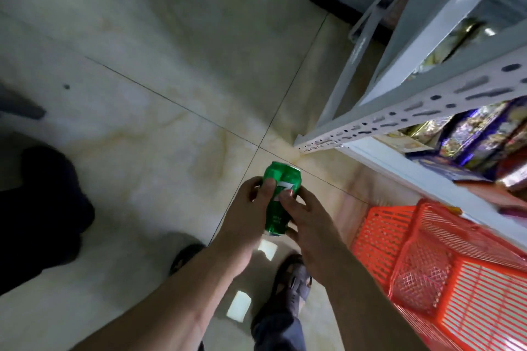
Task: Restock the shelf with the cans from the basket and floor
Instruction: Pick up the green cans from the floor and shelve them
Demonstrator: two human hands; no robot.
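You had the green aluminium soda can (281,196) clasped between both hands, left hand (245,208) curled round one side, right hand (306,218) round the other, out in front of you above the pale glossy tiled floor (159,65). Its long axis pointed away from you. The white perforated metal shelf (405,120) stood off to your right, nearer the right hand, with the orange plastic lattice basket (445,262) below it.
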